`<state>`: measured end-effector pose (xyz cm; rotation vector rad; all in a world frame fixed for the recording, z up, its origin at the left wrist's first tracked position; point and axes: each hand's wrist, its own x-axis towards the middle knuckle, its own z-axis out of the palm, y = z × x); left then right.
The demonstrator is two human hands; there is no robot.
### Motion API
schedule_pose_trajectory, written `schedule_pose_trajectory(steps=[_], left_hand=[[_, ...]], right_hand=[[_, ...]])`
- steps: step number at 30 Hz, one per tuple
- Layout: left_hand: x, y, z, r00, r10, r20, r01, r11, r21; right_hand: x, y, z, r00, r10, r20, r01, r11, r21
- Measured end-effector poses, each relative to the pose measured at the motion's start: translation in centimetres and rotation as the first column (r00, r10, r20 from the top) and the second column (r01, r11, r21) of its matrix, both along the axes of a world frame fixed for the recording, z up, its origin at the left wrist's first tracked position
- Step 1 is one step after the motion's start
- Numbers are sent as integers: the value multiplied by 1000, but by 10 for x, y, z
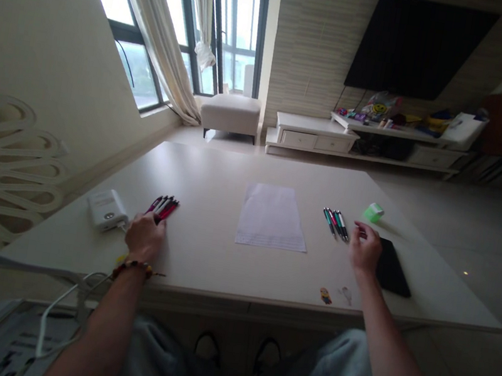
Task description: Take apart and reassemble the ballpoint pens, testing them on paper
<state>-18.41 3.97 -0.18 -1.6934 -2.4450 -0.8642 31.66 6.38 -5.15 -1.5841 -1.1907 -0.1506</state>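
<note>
Your L hand (144, 238) is loosely curled, knuckles up, right at the near ends of the red & pink pens (163, 207). Can't tell if it's actually gripping them. Bead bracelet (136, 269) on that wrist. White power bank (108, 210) lies just left of the hand, on the bench (215, 176).

Your R hand (366, 247) is part open, fingers lightly curled, nothing visible in it. It's just right of the teal & silver pens (335, 224), w/ the black tablet (391, 267) right beside it. Small green object (373, 212) sits beyond those fingers, exact type unclear.

Both pen groups lie flat in small fanned bunches, well apart, w/ a sheet of lined paper (272, 217) between them, mid-bench. Two small stickers (326, 296) near the bench's front edge, below R hand.
</note>
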Motion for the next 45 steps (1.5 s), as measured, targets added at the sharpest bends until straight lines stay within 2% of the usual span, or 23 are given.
schedule_pose_trajectory(steps=[2, 4, 7, 9, 11, 12, 13, 15, 16, 17, 18, 20, 22, 23, 25, 27, 28, 30, 32, 35, 40, 43, 45], left_hand=[[0, 0, -3, 998, 20, 63, -21, 1000, 6], [1, 2, -5, 972, 40, 231, -50, 998, 37], [4, 7, -4, 844, 13, 536, -78, 992, 99], [15, 9, -3, 765, -42, 643, -52, 991, 126], [37, 7, -2, 701, -116, 704, 27, 990, 137], [52, 5, -1, 659, -154, 736, 75, 987, 140], [68, 2, -1, 582, -211, 786, 152, 977, 150], [101, -5, -1, 139, -305, 942, 326, 912, 248], [116, -8, -1, -12, -302, 953, 373, 883, 285], [129, -10, -2, -99, -285, 953, 410, 861, 300], [139, -13, -4, -139, -269, 953, 448, 841, 302], [153, -15, -10, -123, -269, 955, 499, 815, 294], [158, -16, -16, -14, -303, 953, 496, 825, 270], [158, -17, -19, 78, -343, 936, 463, 844, 271], [156, -18, -21, 347, -468, 813, 384, 862, 332], [152, -20, -21, 618, -597, 512, 434, 802, 411], [150, -22, -20, 686, -649, 329, 518, 753, 406], [148, -24, -20, 686, -726, 48, 681, 664, 309], [149, -26, -21, 657, -750, -74, 743, 627, 236], [151, -27, -22, 675, -721, -155, 735, 637, 234], [153, -27, -18, 654, -710, -259, 755, 598, 268], [156, -30, -18, 659, -700, -277, 752, 600, 273], [158, -32, -20, 684, -686, -248, 729, 635, 255]], right_hand=[[-3, -5, 6, 1000, 1, 11, -1, 1000, 3], [-7, -10, 10, 1000, -2, 12, 1, 1000, 7], [-23, -20, 18, 1000, 13, -25, -13, 1000, 29], [-45, -28, 23, 992, 95, -85, -95, 995, 13], [-78, -37, 28, 942, 271, -197, -287, 956, -59], [-98, -42, 30, 882, 377, -283, -415, 905, -89], [-118, -46, 31, 786, 482, -387, -560, 821, -115], [-157, -53, 31, 556, 583, -592, -779, 613, -128], [-174, -56, 31, 452, 588, -671, -852, 508, -128], [-187, -58, 30, 374, 571, -731, -892, 437, -115], [-197, -59, 29, 314, 550, -774, -915, 393, -92], [-207, -59, 27, 236, 509, -828, -924, 381, -29], [-207, -57, 27, 191, 505, -842, -915, 403, 34], [-203, -56, 27, 176, 513, -840, -912, 406, 57], [-194, -53, 28, 147, 525, -838, -920, 384, 79], [-186, -50, 28, 107, 510, -854, -939, 334, 82], [-184, -49, 27, 86, 495, -864, -947, 311, 84], [-183, -47, 25, 64, 458, -887, -944, 315, 95], [-187, -46, 21, 71, 404, -912, -922, 376, 94], [-198, -46, 16, 106, 325, -940, -877, 476, 66], [-213, -45, 8, 175, 263, -949, -762, 646, 39], [-216, -45, 8, 193, 302, -934, -743, 667, 62], [-216, -45, 10, 216, 346, -913, -754, 653, 69]])
